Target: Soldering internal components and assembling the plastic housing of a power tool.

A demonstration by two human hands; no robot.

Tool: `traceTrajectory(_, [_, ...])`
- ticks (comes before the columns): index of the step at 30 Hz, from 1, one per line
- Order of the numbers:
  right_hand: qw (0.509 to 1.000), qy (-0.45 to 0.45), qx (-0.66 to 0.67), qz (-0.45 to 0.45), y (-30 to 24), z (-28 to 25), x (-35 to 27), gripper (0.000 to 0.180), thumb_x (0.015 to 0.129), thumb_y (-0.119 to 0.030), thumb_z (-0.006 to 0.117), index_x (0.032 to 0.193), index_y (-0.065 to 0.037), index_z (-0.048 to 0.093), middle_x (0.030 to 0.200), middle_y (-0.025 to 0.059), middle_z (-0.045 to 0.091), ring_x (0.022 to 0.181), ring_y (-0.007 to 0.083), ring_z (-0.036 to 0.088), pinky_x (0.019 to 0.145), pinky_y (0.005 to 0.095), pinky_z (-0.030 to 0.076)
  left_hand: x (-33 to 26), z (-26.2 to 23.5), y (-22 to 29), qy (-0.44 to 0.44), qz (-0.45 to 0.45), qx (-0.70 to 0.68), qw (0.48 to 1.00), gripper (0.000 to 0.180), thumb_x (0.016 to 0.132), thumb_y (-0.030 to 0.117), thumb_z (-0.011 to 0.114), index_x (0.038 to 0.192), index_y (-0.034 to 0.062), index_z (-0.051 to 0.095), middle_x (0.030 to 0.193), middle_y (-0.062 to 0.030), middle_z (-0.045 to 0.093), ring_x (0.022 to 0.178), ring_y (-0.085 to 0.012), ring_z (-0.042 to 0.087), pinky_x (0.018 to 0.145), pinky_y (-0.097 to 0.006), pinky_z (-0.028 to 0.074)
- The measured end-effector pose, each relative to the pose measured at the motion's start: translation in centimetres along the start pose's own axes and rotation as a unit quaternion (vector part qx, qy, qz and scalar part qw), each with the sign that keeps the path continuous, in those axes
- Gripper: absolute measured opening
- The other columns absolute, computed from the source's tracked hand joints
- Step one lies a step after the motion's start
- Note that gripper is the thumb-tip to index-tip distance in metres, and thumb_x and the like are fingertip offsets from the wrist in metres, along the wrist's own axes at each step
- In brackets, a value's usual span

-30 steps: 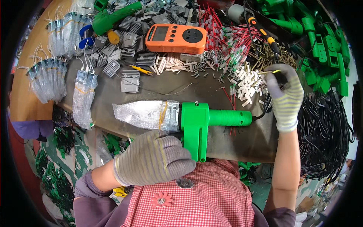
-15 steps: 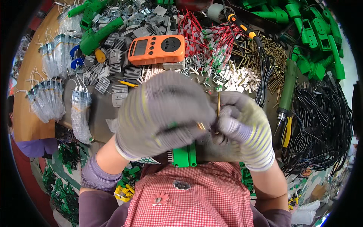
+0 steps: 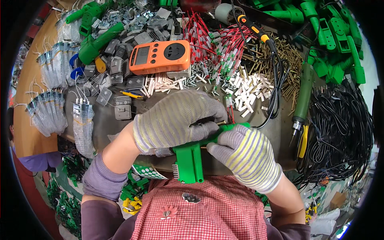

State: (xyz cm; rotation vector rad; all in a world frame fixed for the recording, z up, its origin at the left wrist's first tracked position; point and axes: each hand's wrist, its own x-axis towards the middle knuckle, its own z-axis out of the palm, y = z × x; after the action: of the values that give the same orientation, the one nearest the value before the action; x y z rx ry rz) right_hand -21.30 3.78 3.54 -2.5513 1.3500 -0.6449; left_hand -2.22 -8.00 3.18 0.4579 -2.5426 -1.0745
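A green plastic housing (image 3: 190, 162) with a handle-like arm lies at the table's front edge, in front of my apron. My gloved left hand (image 3: 180, 120) is over its upper part, fingers closed. A brass-coloured rod (image 3: 222, 123) sticks out at the fingertips. To the right, my gloved right hand (image 3: 249, 157) is closed in a pinch against the green arm. Another brass-coloured rod (image 3: 204, 147) pokes out of its fingertips toward the housing. The gloves hide most of both rods. Grey metal fins (image 3: 175, 171) show along the housing's left side.
Beyond my hands lie an orange meter (image 3: 160, 57), grey heat sinks (image 3: 116, 66), white ceramic pieces (image 3: 252, 88), red-wired lamps (image 3: 230, 48) and brass rods (image 3: 294, 68). At the right are a green electric screwdriver (image 3: 303, 92) and black cables (image 3: 336, 132). Bubble-wrapped parts (image 3: 83, 124) stand left.
My right hand has come down from holding a brass-coloured rod upright to the green housing. My left hand has shifted slightly, uncovering more of the housing and its arm.
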Motion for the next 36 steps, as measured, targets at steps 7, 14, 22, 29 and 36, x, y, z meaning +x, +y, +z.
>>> traceTrajectory(7, [0.991,0.047,0.05,-0.112,-0.2,1.6,0.2,0.024,0.079,-0.023,0.058,0.096,-0.007,0.064,0.099,0.0098,0.064,0.084,0.0255,0.066,0.069,0.034,0.056,0.5,1.4,-0.9,0.013,0.015,0.051,0.998,0.013,0.084,0.012,0.068,0.097,0.0091,0.067,0.086,-0.0111,0.065,0.084,-0.0306,0.062,0.077,-0.042,0.05])
traceTrajectory(14, [0.846,0.186,-0.336,0.371,11.3,-4.8,-4.4,0.063,0.083,-0.022,0.075,0.139,-0.011,0.048,0.122,0.02,0.062,0.115,0.0408,0.058,0.097,0.0472,0.049,0.4,-0.3,-2.0,0.069,-0.089,0.09,0.99,0.016,0.084,0.017,0.069,0.096,0.0081,0.065,0.091,-0.0131,0.062,0.087,-0.0336,0.062,0.078,-0.042,0.049])
traceTrajectory(22, [0.804,0.17,-0.349,0.451,14.4,-3.7,-5.1,0.072,0.083,-0.029,0.075,0.144,-0.009,0.042,0.119,0.0266,0.06,0.104,0.0433,0.062,0.089,0.0509,0.052,4.0,1.4,-2.4,-0.09,-0.009,0.497,0.863,0.009,0.081,0.015,0.06,0.086,0.0084,0.063,0.086,-0.0063,0.063,0.088,-0.0242,0.065,0.076,-0.039,0.053])
traceTrajectory(29, [0.798,0.138,-0.267,0.522,15.4,-4.2,-5.9,0.071,0.083,-0.035,0.071,0.141,-0.002,0.046,0.121,0.0256,0.065,0.106,0.0407,0.065,0.091,0.0476,0.052,2.5,1.9,0.6,0.047,-0.06,-0.148,0.986,0.018,0.08,0.007,0.07,0.097,0.0051,0.074,0.093,-0.0096,0.07,0.09,-0.0228,0.067,0.081,-0.033,0.052])
traceTrajectory(36, [0.864,0.312,-0.07,0.389,15.5,-5.0,-7.6,0.065,0.082,-0.027,0.073,0.136,0.002,0.053,0.121,0.022,0.066,0.105,0.0323,0.065,0.094,0.0401,0.05,2.8,3.6,0.4,0.015,-0.039,-0.083,0.996,0.017,0.081,0.008,0.071,0.097,0.0036,0.073,0.093,-0.0122,0.07,0.088,-0.0268,0.067,0.081,-0.037,0.052])
